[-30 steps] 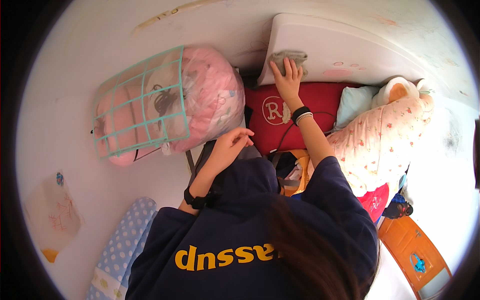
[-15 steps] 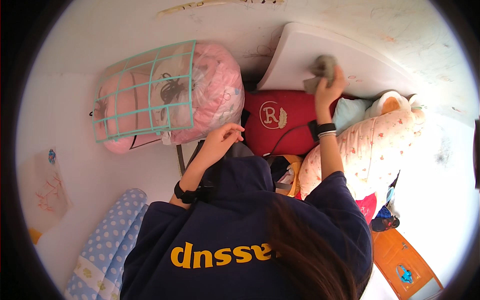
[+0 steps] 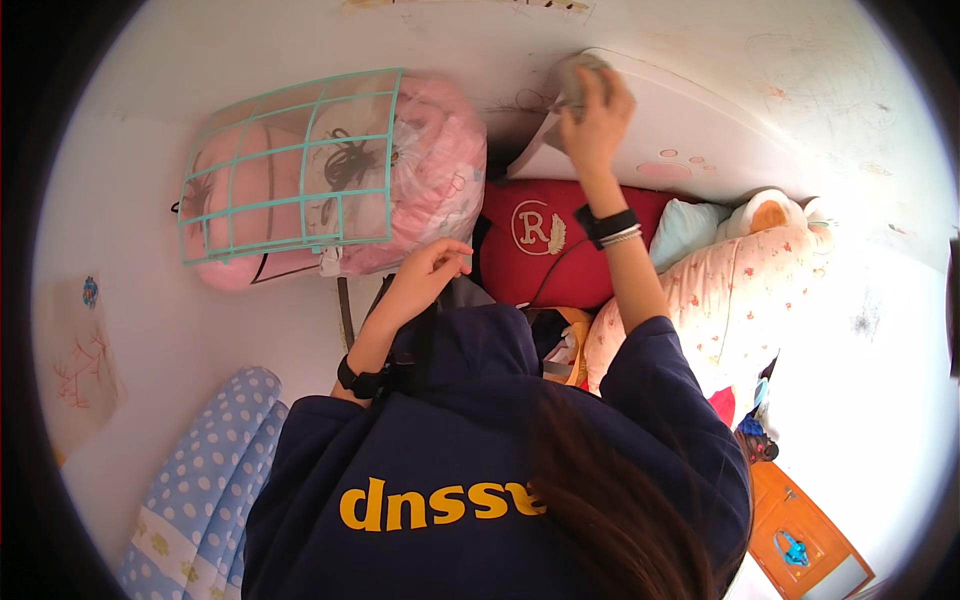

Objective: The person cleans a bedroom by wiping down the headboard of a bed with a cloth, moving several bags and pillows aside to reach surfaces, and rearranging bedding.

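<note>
the bare right forearm (image 3: pixel 640 285) stretches forward, slanting left beyond its black-banded wrist (image 3: pixel 608 228); the bare right hand (image 3: pixel 598 125) is slightly blurred, back upward, bent fingers gripping. the bare left forearm (image 3: pixel 374 340) angles forward and right, the bare left hand (image 3: pixel 432 276) nearer the torso, fingers loosely curled rightward.

Strong glare on the wall (image 3: pixel 840 410) at right, dark fisheye corners

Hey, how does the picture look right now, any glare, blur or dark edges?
Head view: the wall at the picture's right is washed out nearly white; head view: the grey cloth and right hand look soft, probably from motion, while the red cushion looks sharper; head view: a dark curved border cuts off the corners.
</note>
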Demonstrator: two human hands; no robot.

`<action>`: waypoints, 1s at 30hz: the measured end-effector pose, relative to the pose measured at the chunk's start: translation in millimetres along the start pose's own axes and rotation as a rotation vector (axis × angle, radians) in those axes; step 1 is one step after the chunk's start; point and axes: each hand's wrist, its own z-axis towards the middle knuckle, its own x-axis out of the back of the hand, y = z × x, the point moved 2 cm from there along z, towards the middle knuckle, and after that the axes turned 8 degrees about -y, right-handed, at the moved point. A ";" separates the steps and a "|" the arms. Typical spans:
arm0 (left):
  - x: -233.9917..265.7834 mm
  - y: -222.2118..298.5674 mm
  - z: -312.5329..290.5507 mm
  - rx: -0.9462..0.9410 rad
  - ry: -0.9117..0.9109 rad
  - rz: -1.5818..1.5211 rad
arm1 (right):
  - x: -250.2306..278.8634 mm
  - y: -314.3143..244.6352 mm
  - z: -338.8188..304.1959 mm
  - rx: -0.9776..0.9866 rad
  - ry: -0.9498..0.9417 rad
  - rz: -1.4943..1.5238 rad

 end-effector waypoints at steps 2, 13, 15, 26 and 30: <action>-0.2 1.9 0.3 0.005 0.017 0.019 | -18.7 -17.2 -10.3 0.042 -0.055 -0.002; 0.9 1.3 0.8 0.027 0.022 0.036 | -0.8 43.7 -69.0 -0.092 0.032 0.137; -0.1 -4.6 1.0 0.011 0.047 0.038 | 17.6 51.8 -58.8 -0.084 0.154 0.094; -13.5 13.2 0.1 0.085 0.005 0.068 | -79.3 54.3 -120.5 0.195 -0.256 -0.251; -14.8 14.9 -1.8 0.065 0.004 0.085 | -110.6 72.7 -171.4 0.307 -0.617 -0.322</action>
